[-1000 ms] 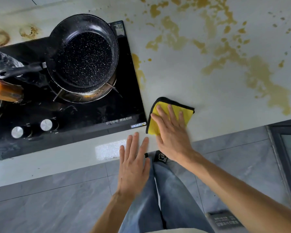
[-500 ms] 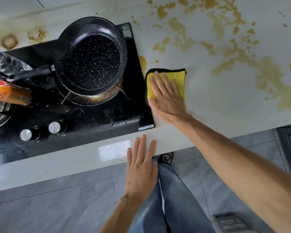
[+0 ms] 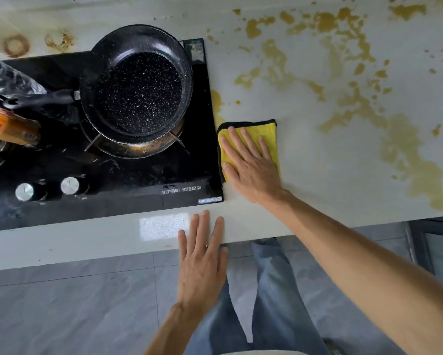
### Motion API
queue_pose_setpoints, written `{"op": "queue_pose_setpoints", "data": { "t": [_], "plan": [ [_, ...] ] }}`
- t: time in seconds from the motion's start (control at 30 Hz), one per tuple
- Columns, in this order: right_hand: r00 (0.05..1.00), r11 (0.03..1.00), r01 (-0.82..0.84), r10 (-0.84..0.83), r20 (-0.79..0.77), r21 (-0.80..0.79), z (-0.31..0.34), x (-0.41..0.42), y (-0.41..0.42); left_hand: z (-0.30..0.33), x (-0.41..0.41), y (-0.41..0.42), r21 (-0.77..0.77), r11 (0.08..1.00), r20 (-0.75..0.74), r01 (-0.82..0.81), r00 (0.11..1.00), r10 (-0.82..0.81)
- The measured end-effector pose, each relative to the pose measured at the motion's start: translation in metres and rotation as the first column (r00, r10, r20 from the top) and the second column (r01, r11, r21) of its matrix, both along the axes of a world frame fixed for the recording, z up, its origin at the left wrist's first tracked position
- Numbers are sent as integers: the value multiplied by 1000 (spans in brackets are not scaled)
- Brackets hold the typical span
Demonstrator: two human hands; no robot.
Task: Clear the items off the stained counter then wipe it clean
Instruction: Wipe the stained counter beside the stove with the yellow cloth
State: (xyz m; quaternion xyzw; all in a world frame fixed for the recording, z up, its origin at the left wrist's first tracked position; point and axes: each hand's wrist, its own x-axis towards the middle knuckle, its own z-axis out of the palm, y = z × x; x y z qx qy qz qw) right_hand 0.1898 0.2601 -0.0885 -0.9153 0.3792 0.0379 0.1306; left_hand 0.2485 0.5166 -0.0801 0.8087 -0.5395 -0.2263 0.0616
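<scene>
A pale counter (image 3: 317, 160) carries yellow-brown stains (image 3: 410, 152) over its right and far parts. A folded yellow cloth with a black edge (image 3: 268, 134) lies flat on it right beside the hob. My right hand (image 3: 248, 165) presses flat on the cloth, fingers spread. My left hand (image 3: 202, 254) rests flat on the counter's front edge with fingers apart and nothing in it.
A black glass hob (image 3: 143, 185) fills the left, with a black speckled frying pan (image 3: 138, 90) on its burner and two knobs (image 3: 69, 185) in front. A clear bottle (image 3: 7, 78) and an orange-labelled bottle (image 3: 7, 126) sit at far left. Ring stains (image 3: 16, 46) mark the back left. Grey floor tiles lie below.
My right hand slid the cloth away from the front edge to beside the hob, then back a little toward me. My left hand stayed on the counter edge.
</scene>
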Motion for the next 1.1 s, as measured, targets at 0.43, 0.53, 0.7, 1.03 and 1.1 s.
{"op": "queue_pose_setpoints", "data": {
  "t": [0.43,0.53,0.7,1.03,1.1],
  "plan": [
    [978,978,-205,204,36,26,1,-57,-25,14,-66,-53,29,880,-34,-475,879,476],
    [976,976,-217,217,22,2,-3,-98,-31,17,-78,-64,-71,855,-10,-514,857,515],
    [976,975,-219,219,-17,-26,-3,-77,-72,19,-102,-113,-149,941,-13,-303,952,305],
    [955,955,-296,296,13,-12,-3,-11,-93,5,-89,-143,-44,969,122,-244,961,248],
    [923,923,-385,385,21,-24,-5,-21,-80,4,-90,-143,-43,966,128,-253,958,257]
  ]
}}
